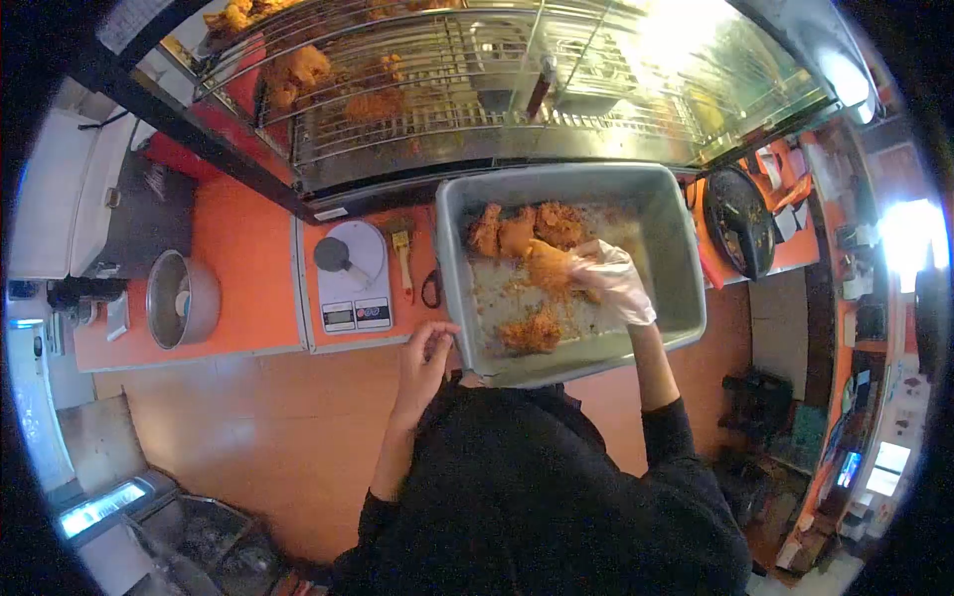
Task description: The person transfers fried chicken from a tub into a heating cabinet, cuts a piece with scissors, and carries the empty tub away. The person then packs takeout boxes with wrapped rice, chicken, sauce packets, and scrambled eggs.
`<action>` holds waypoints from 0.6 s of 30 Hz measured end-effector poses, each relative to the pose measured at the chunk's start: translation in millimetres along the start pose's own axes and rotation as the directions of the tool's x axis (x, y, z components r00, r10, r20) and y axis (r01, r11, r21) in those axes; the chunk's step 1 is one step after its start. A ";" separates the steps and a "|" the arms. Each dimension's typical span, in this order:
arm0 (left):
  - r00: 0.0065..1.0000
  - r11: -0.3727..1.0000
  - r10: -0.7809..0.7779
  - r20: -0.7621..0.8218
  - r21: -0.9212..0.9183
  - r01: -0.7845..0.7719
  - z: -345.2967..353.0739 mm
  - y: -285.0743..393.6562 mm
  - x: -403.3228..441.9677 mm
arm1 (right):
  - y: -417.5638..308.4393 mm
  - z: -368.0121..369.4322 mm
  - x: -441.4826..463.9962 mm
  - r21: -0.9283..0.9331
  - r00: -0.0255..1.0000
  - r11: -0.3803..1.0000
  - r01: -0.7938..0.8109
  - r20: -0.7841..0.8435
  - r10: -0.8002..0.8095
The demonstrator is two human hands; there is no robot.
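Note:
A grey plastic tub (452, 248) sits in front of me, with crumbs and several pieces of breaded fried chicken (530, 332) in it. My right hand (611, 283), in a clear plastic glove, is closed on a piece of fried chicken (550, 265) inside the tub. More chicken (559, 224) lies just beyond that piece. My bare left hand (425, 363) is at the tub's near left side. Its fingers are loosely bent and apart, with a fingertip touching the rim, and nothing shows in them.
Behind the tub stands a glass display case (397, 149) with wire racks and fried chicken. On the orange counter left of the tub are a kitchen scale (356, 315), a brush (403, 263) and a metal pot (199, 303). A black round pan (737, 223) stands at right.

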State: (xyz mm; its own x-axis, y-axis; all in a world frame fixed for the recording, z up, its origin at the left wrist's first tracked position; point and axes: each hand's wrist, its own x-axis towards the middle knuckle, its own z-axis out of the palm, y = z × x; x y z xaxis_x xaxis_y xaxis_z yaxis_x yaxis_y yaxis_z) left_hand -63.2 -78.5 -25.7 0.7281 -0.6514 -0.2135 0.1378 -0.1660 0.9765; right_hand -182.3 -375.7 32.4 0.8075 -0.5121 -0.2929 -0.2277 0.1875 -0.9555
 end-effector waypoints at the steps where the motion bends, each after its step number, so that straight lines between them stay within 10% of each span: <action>1: 1.000 1.000 0.008 -0.002 -0.002 -0.008 -0.8 0.9 0.1 | 8.0 -7.9 5.2 0.023 1.000 1.000 -0.015 0.022 0.014; 8: 0.991 0.984 0.135 -0.005 0.115 -0.134 -14.5 8.7 1.5 | -24.0 58.7 14.1 0.658 0.986 0.735 -0.165 0.091 0.139; 14: 0.997 0.994 0.067 -0.038 0.092 -0.064 -34.5 6.0 -1.1 | -73.1 114.5 55.0 0.543 0.978 0.836 -0.082 0.206 -0.038; 18: 1.000 0.991 -0.001 -0.013 0.136 0.003 -46.3 12.9 -5.4 | -147.1 165.0 73.2 0.002 0.992 0.994 0.111 0.057 -0.111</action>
State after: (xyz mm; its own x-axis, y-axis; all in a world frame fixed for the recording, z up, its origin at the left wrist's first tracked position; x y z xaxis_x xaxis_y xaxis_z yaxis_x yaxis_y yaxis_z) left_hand -34.3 -42.8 -10.6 0.7365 -0.6416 -0.2142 0.0470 -0.2673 0.9625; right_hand 0.2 -302.5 157.3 0.8576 -0.4807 -0.1829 -0.1360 0.1310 -0.9820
